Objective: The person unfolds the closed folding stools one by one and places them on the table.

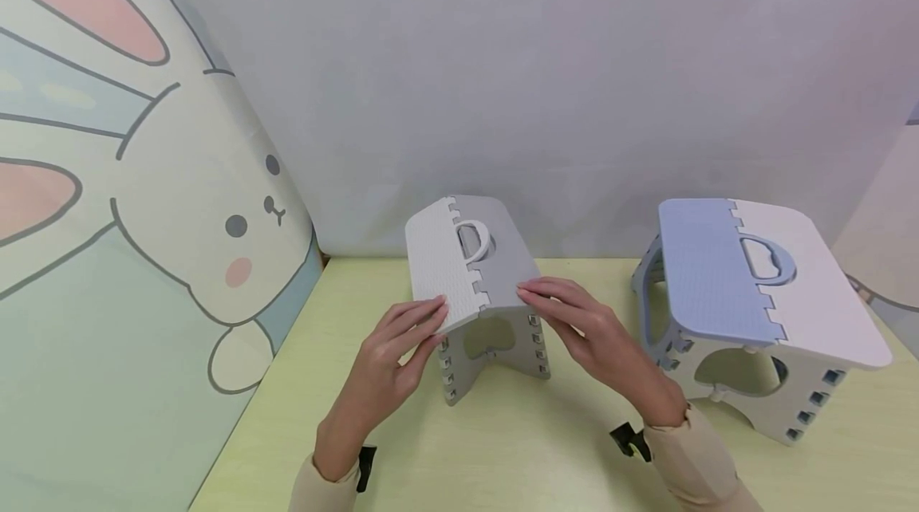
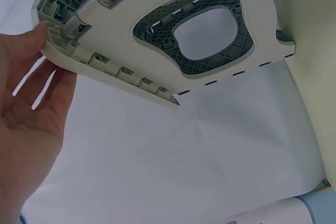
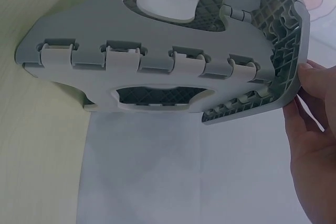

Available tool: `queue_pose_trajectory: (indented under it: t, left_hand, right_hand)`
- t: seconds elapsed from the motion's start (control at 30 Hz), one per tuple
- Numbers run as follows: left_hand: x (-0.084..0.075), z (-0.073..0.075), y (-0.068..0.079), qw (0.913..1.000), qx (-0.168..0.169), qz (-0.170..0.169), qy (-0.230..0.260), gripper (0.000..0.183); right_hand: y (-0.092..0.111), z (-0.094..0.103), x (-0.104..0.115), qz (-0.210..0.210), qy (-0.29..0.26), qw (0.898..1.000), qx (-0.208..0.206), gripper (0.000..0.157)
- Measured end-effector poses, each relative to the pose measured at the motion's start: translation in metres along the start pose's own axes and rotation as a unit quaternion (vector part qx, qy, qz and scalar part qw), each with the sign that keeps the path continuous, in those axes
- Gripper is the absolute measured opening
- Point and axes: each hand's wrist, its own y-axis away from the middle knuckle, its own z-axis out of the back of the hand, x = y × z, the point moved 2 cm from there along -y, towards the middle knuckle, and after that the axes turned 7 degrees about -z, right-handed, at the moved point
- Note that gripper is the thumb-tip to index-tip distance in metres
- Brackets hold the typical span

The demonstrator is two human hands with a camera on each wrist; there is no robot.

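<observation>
A small white-and-grey folding stool (image 1: 439,261) stands in the middle of the head view, its two top halves sloping down from the hinge line like a low roof. My left hand (image 1: 391,356) holds the near edge of the white half, fingers above and thumb at the rim. On the grey half, my right hand (image 1: 599,340) holds the near outer corner in the same way. The left wrist view shows the stool's side panel (image 2: 115,40) with its oval opening. Hinged side joints and the ribbed underside (image 3: 286,35) show in the right wrist view.
A blue-and-white folding stool (image 1: 707,265) stands unfolded at the right of the light yellow table (image 1: 459,456). Behind is a pale grey backdrop (image 1: 538,81). A rabbit-printed panel (image 1: 194,241) borders the table on the left.
</observation>
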Motion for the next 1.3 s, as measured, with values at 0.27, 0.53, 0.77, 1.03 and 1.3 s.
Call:
queue_pose_trajectory:
  t: [0.27, 0.53, 0.77, 1.03, 1.3]
  left_hand:
    - [-0.0003, 0.0000, 0.0003, 1.0000, 0.003, 0.003, -0.008, 0.052]
    - [0.0004, -0.0006, -0.0007, 0.9999, 0.004, 0.001, -0.015, 0.050]
    - [0.0002, -0.0012, -0.0006, 0.9997, 0.007, -0.002, -0.025, 0.047]
    - [0.0005, -0.0019, 0.0006, 0.9998, 0.004, 0.003, -0.020, 0.046]
    - [0.0001, -0.0025, 0.0008, 0.9998, 0.000, 0.001, -0.022, 0.041]
  right_hand:
    - [0.0000, 0.0001, 0.0005, 0.007, -0.001, 1.000, -0.001, 0.047]
    - [-0.0004, -0.0005, -0.0005, 0.015, 0.001, 1.000, 0.001, 0.034]
    - [0.0007, -0.0024, -0.0019, 0.008, 0.009, 1.000, 0.012, 0.042]
    - [0.0007, -0.0034, -0.0016, 0.018, -0.002, 1.000, 0.008, 0.044]
    - [0.0002, -0.0033, -0.0005, 0.021, -0.004, 1.000, 0.005, 0.057]
